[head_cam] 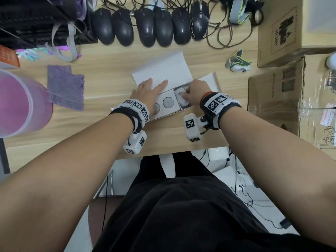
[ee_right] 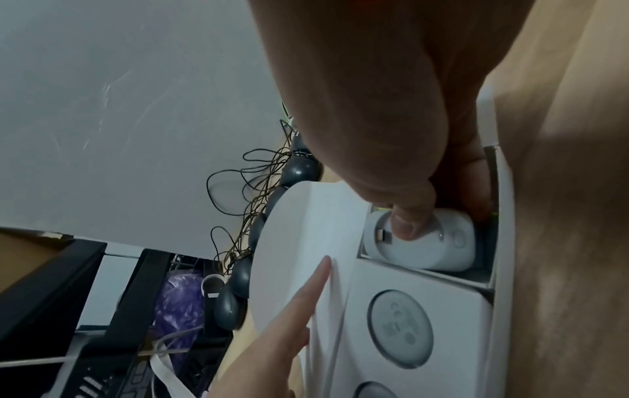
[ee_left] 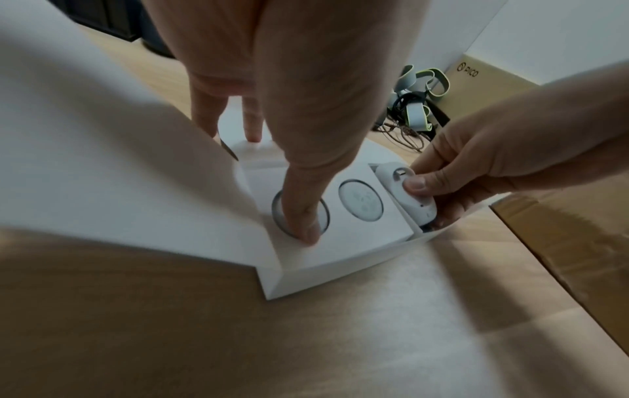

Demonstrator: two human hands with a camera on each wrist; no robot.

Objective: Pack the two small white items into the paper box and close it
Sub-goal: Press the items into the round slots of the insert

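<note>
A white paper box (head_cam: 163, 116) lies open on the wooden table, its lid flap (head_cam: 163, 70) folded back. Its card insert shows two round grey discs (head_cam: 168, 102). My right hand (head_cam: 196, 91) pinches a small white oval item (head_cam: 181, 99) in the box's right compartment; the thumb (ee_right: 405, 220) is on top of the item (ee_right: 442, 247). My left hand (head_cam: 149, 91) lies with straight fingers on the flap, and its thumb (ee_left: 303, 188) presses the left disc. Another white item with a grey-green strap (head_cam: 238, 64) lies on the table to the right.
Several black mice (head_cam: 145, 28) with tangled cables line the back. Cardboard boxes (head_cam: 276, 91) stand close on the right. A purple cloth (head_cam: 65, 86) and a pink bin (head_cam: 21, 104) are on the left, a black rack (head_cam: 36, 20) at the back left.
</note>
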